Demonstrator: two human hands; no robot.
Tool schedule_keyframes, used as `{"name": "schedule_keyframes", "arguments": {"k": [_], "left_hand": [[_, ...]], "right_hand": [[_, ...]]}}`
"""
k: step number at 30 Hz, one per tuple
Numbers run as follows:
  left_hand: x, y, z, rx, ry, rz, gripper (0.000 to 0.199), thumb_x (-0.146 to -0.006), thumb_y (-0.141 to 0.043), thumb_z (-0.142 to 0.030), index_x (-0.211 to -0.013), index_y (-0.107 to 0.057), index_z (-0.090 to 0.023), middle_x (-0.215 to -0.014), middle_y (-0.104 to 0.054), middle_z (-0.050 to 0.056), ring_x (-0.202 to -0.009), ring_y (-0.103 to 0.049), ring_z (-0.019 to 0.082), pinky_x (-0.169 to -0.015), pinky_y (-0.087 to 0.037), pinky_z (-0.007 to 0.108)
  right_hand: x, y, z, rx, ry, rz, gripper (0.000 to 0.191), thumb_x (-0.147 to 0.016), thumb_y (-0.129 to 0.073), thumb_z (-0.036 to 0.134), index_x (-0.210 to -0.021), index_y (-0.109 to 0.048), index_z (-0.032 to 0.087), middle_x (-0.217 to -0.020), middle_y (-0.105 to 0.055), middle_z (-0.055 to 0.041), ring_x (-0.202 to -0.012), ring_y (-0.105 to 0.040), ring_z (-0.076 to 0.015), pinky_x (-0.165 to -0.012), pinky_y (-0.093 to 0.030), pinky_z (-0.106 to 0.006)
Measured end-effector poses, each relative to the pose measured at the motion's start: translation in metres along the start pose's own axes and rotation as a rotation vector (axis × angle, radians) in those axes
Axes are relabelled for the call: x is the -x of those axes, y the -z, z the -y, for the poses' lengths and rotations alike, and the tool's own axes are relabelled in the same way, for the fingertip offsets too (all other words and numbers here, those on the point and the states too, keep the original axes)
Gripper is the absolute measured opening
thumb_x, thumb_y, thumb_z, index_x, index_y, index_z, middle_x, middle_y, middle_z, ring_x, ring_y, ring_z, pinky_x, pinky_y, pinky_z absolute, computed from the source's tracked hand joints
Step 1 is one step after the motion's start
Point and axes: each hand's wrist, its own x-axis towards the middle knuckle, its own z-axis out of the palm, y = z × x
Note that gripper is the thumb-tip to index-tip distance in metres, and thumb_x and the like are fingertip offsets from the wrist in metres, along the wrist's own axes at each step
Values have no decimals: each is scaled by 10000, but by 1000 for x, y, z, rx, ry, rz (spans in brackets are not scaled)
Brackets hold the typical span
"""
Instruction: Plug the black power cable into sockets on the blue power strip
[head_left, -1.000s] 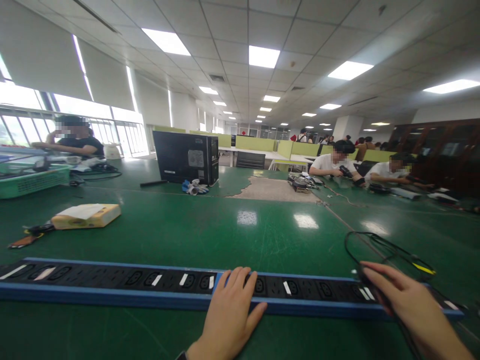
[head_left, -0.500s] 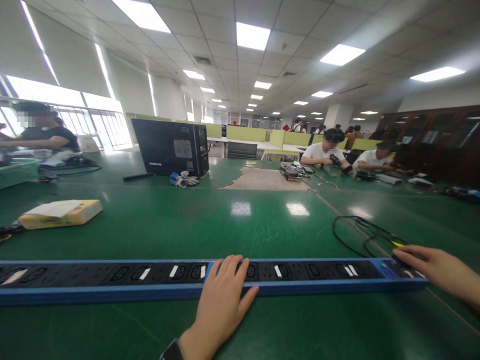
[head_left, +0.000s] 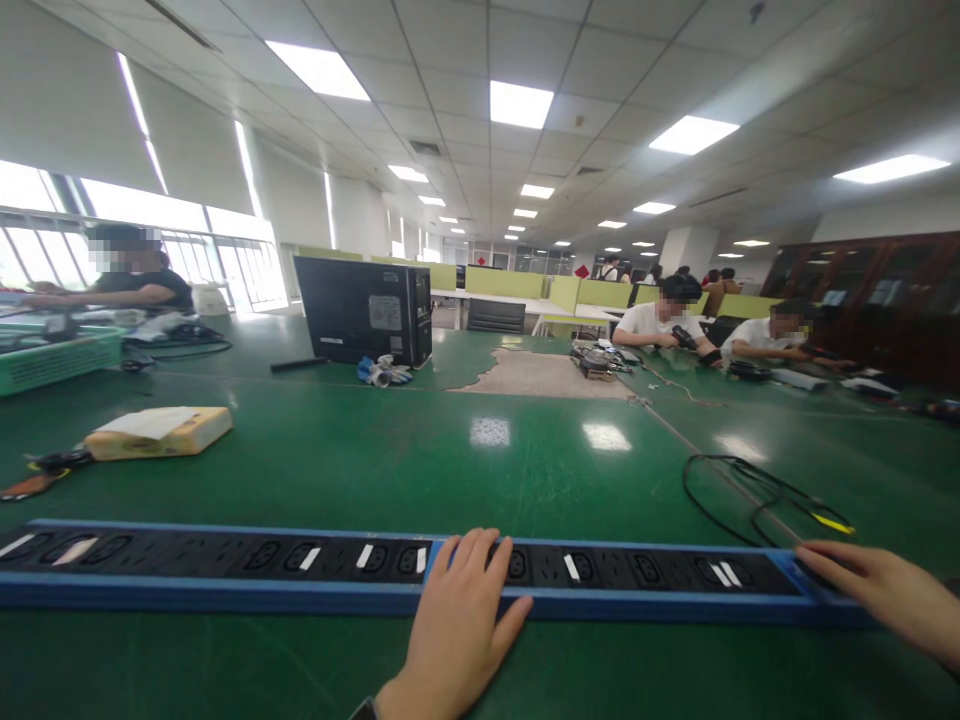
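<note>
A long power strip (head_left: 480,600) with a blue metal frame and a row of black sockets, several marked with white labels, lies across the green table in front of me. My left hand (head_left: 461,610) rests flat on its middle, fingers slightly apart over the sockets and thumb out by the near edge. At the strip's right end, my right hand (head_left: 881,590) is closed over the frame, thumb and forefinger close together. That hand covers the strip's tip. Just beyond it lies a looped black cable (head_left: 739,490) with a yellow tag (head_left: 832,523).
A tissue pack (head_left: 161,433) and an orange-handled tool (head_left: 34,485) lie at left, near a green basket (head_left: 64,362). Farther back stand a black computer case (head_left: 360,310) and blue-white gloves (head_left: 385,370). Other people work around the far tables.
My view has shifted left and up. My right hand has moved slightly nearer along the strip's end, exposing more of the yellow tag. My left hand keeps its place on the strip.
</note>
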Motion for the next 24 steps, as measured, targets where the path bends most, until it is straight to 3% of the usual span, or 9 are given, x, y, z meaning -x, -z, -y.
{"name": "schedule_keyframes", "arguments": {"k": [3, 7, 16, 24], "left_hand": [[0, 0, 0, 8, 10, 14, 476, -875, -567, -424, -1296, -543, -203, -1320, -578, 95, -1231, -495, 294, -1063, -358, 500], [1, -1, 2, -6, -3, 23, 485, -880, -559, -424, -1306, -535, -193, -1327, -573, 107, -1229, -496, 302, -1054, -367, 509], [0, 0, 1, -5, 10, 23, 481, -884, -550, -437, -1303, -543, -200, -1330, -576, 102, -1233, -500, 304, -1054, -374, 513], [-1, -1, 2, -30, -14, 16, 489, -877, -557, -450, -1299, -548, -201, -1326, -584, 103, -1216, -520, 303, -1042, -390, 500]], "right_hand": [[-7, -3, -19, -94, -24, 198, 392, -633, -628, 625, -789, -808, 313, -1004, -755, -117, -970, -673, -356, -869, -481, -429], [-8, -6, -27, -125, -34, 218, 417, -610, -630, 687, -777, -803, 345, -992, -760, -102, -973, -667, -364, -922, -456, -455], [3, -3, -3, -131, -22, 215, 358, -620, -632, 646, -759, -799, 362, -1015, -754, -98, -1014, -649, -360, -915, -450, -420], [1, -11, -30, -236, -45, 125, 335, -607, -655, 640, -790, -797, 398, -1007, -757, -82, -1017, -642, -382, -946, -419, -456]]}}
